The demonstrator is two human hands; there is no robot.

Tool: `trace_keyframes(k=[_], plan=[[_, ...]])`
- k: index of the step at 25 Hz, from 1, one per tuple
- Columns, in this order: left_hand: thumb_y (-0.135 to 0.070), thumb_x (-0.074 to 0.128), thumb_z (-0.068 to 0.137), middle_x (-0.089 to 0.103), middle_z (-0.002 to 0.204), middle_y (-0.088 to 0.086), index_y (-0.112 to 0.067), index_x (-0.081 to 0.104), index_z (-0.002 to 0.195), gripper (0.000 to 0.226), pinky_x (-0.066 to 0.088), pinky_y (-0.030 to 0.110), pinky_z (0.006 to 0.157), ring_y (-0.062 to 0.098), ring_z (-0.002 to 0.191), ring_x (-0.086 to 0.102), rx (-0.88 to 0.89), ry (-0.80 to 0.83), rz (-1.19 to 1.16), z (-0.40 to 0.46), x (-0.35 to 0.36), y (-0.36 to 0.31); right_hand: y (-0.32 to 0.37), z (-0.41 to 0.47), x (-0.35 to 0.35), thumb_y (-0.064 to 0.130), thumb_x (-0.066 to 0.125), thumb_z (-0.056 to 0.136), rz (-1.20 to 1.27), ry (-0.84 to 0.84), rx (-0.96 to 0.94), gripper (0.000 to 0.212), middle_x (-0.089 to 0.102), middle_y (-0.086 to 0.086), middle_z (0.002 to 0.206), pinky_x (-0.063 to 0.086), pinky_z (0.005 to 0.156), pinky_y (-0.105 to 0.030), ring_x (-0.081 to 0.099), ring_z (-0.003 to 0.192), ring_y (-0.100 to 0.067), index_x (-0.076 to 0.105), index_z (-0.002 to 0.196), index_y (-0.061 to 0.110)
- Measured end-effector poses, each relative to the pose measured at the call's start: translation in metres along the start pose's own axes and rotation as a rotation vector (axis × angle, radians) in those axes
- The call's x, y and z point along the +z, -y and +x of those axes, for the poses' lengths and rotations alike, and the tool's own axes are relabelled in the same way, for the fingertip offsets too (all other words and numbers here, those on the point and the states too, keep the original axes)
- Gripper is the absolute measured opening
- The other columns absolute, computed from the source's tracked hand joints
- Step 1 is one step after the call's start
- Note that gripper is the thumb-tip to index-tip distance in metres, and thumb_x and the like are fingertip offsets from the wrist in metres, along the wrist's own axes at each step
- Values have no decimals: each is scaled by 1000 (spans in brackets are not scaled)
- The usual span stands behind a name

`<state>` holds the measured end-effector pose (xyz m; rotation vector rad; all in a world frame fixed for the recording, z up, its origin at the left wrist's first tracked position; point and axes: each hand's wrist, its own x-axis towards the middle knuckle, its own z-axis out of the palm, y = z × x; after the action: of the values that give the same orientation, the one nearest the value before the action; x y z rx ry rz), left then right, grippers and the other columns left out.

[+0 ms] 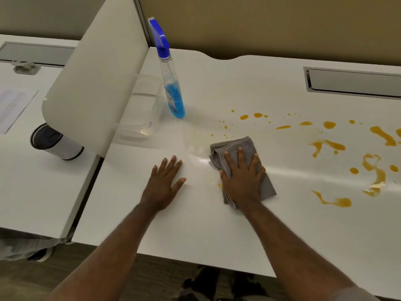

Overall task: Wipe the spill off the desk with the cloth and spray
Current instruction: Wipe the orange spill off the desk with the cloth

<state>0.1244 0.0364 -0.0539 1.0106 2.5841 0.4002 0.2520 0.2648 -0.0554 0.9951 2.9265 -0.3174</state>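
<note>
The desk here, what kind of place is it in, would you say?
Probably an office with shared workstations. The white desk has a recessed cable hatch, a rounded divider panel parts it from a neighbouring desk, and a fabric-like partition wall runs behind.

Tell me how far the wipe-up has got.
Done: a faint wet smear left of the cloth suggests that patch has been wiped. In hand: the right hand presses the cloth flat; the left hand rests flat on the desk. Left: most of the orange spill to the right. The spray bottle stands unused.
</note>
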Motion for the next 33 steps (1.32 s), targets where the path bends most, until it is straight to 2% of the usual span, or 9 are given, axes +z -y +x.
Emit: trace_keyframes(k=[5, 9, 12, 15, 18, 23, 28, 30, 33], plan=[[-67, 9, 91, -7, 160, -12, -34, 3, 154, 71, -8, 41, 119, 12, 148, -13, -64, -5, 65, -39, 3, 11, 52, -39, 17, 56, 34, 89, -28, 136, -400, 64, 5, 7, 164, 3, 113, -62, -2, 149, -38, 10, 148, 51], [-68, 7, 90, -5, 161, -12, -34, 3, 153, 71, -7, 39, 119, 12, 149, -10, -130, -26, 18, -59, 5, 9, 8, -29, 10, 53, 38, 88, -46, 49, -336, 60, 17, 9, 162, 16, 113, -58, 11, 149, -34, 24, 146, 51], [-72, 5, 88, -7, 160, -13, -33, 5, 154, 76, -6, 40, 120, 12, 149, -11, -175, -26, 1, -75, 9, 2, 22, -6, 3, 54, 38, 93, -19, 72, -199, 59, 8, 6, 164, 14, 110, -64, 4, 148, -41, 17, 148, 51], [-74, 4, 86, -6, 161, -13, -32, 4, 155, 81, -5, 43, 122, 10, 149, -12, -231, -39, -46, -89, 12, -5, 52, -33, 15, 57, 32, 92, -34, 172, -485, 60, 1, 6, 165, 1, 111, -67, -6, 147, -41, 7, 147, 54], [-75, 5, 85, -3, 162, -12, -29, 2, 154, 83, -4, 44, 122, 9, 149, -11, -271, -56, -91, -99, 16, -13, 22, -49, 17, 62, 27, 90, -62, 188, -748, 58, 7, 10, 164, -3, 114, -61, -5, 150, -35, 9, 145, 58], [-84, -3, 77, -4, 161, -14, -29, 3, 155, 96, -4, 45, 122, 8, 148, -11, -336, -94, -143, -112, 18, -24, 1, -25, 3, 57, 34, 91, -60, 162, -552, 58, 6, 9, 164, 5, 112, -66, -2, 149, -39, 12, 145, 57], [-86, -4, 75, -1, 162, -11, -29, 4, 155, 99, -3, 46, 122, 9, 148, -10, -368, -121, -173, -123, 22, -29, 12, -63, 10, 64, 22, 90, -101, 229, -929, 56, 1, 9, 164, -3, 113, -66, -8, 149, -39, 10, 144, 59], [-87, -6, 74, -5, 161, -12, -30, 2, 154, 99, -5, 45, 122, 9, 148, -12, -364, -99, -141, -121, 25, -32, -11, -49, 6, 63, 21, 89, -84, 193, -855, 56, 4, 11, 164, 1, 115, -64, -4, 150, -34, 9, 144, 60], [-86, -6, 75, -9, 160, -14, -30, 1, 154, 98, -8, 45, 121, 8, 147, -15, -327, -75, -109, -110, 26, -40, -43, -17, -1, 58, 30, 91, -71, 127, -528, 57, 8, 11, 164, 8, 114, -63, 2, 150, -34, 11, 145, 59]])
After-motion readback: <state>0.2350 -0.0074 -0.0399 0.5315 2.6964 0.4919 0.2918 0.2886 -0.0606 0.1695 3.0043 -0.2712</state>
